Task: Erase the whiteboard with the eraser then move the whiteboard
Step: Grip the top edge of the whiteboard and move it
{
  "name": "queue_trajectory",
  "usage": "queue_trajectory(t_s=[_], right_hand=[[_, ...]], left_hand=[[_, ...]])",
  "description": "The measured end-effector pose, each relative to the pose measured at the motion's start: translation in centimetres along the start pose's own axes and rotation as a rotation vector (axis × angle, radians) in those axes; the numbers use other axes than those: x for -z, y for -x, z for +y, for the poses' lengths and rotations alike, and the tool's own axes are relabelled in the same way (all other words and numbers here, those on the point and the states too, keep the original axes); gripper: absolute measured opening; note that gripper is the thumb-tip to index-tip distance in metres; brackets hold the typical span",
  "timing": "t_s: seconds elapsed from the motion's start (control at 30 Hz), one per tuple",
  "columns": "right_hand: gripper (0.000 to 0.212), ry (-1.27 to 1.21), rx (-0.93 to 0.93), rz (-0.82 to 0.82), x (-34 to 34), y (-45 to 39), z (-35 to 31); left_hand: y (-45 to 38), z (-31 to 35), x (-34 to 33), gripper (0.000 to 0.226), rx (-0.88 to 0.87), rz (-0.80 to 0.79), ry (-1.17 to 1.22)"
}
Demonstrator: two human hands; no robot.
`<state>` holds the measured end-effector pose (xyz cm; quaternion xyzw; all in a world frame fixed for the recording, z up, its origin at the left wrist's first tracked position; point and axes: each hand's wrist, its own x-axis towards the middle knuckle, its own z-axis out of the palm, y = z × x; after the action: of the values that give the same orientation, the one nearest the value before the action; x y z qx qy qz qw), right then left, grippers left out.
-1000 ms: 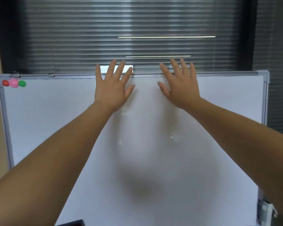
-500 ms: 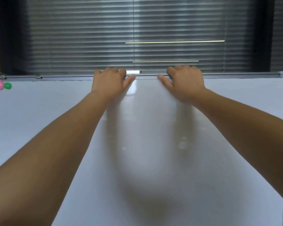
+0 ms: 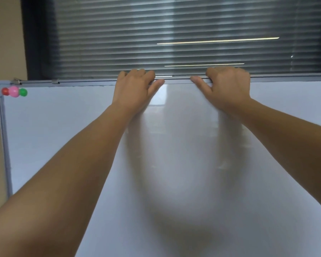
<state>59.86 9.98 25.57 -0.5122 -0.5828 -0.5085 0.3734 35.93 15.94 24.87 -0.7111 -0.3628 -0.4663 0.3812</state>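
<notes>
Gripping the top rail of the whiteboard [image 3: 63,138], both hands sat near the upper centre of the frame, a little apart from each other. The left hand [image 3: 135,88] had its fingers curled over the far side of the rail, with the thumb stretched out toward the right along the front edge. The right hand [image 3: 228,86] mirrored it: fingers hooked over the rail and hidden behind it, thumb pointing left along the front. A short bare stretch of rail lay between the two thumbs. Both forearms ran up from the lower corners of the frame and threw soft shadows on the board.

The whiteboard filled most of the picture, from the left edge of its grey frame to past the right border, and its white surface showed no writing. In its upper left corner three round magnets sat in a row, touching one another: a red magnet [image 3: 5,91], a pink magnet [image 3: 14,91] and a green magnet [image 3: 23,92]. Two small metal clips [image 3: 55,81] stuck up from the top rail near that corner.

Behind the board, closed window blinds [image 3: 119,34] spanned the upper part of the frame, and a beige wall [image 3: 6,38] stood at the upper left.
</notes>
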Motion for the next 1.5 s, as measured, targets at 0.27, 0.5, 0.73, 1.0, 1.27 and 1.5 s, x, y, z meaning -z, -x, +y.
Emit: queue_trajectory(t_s=[0.27,0.5,0.73,1.0,1.27,1.5], right_hand=[[0.061,0.009,-0.012,0.018,-0.5,-0.9,-1.6],[0.063,-0.017,-0.041,-0.01,-0.6,-1.6,-2.4],[0.064,-0.053,-0.049,-0.026,-1.4,-2.6,-5.3],[0.066,-0.077,-0.034,-0.077,-2.3,-3.8,-10.8],[0.066,-0.133,-0.008,-0.087,-2.9,-5.5,-18.3],[0.065,-0.181,-0.003,-0.061,-3.2,-6.6,-23.9]], left_hand=[[0.1,-1.9,0.2,0.042,0.011,-0.009,0.008],[-0.1,-3.0,0.7,0.056,-0.028,-0.038,-0.022],[0.0,-6.1,1.6,0.037,-0.03,-0.114,-0.05],[1.9,-10.9,3.5,0.044,0.017,-0.159,-0.095],[4.1,-16.6,6.9,0.043,0.141,-0.277,-0.145],[6.2,-21.5,8.9,0.04,0.169,-0.237,-0.16]])
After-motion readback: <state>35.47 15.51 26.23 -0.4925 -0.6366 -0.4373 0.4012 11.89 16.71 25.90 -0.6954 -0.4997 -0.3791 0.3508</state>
